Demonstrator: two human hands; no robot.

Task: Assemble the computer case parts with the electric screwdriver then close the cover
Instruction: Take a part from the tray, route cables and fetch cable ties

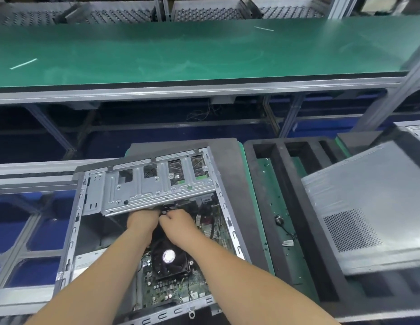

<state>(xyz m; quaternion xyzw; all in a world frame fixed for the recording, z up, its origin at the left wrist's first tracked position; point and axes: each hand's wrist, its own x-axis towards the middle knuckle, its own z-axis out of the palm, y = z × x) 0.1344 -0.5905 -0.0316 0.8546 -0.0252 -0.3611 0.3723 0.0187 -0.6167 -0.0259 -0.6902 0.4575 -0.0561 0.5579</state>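
An open computer case (77,216) lies flat in front of me, its motherboard and a black CPU fan (169,256) exposed. A grey metal drive bracket (157,186) spans the case's far half. Both hands meet just under the bracket's near edge. My left hand (142,220) and my right hand (177,222) pinch small black cables or a connector (165,210) there; the fingertips are partly hidden. The grey side cover (368,207) with a perforated vent lies to the right. No electric screwdriver is in view.
A black foam tray (281,207) with a green insert and loose small parts sits between the case and the cover. A long green workbench (204,50) runs across the back. Metal frame rails and blue bins lie to the left, below table level.
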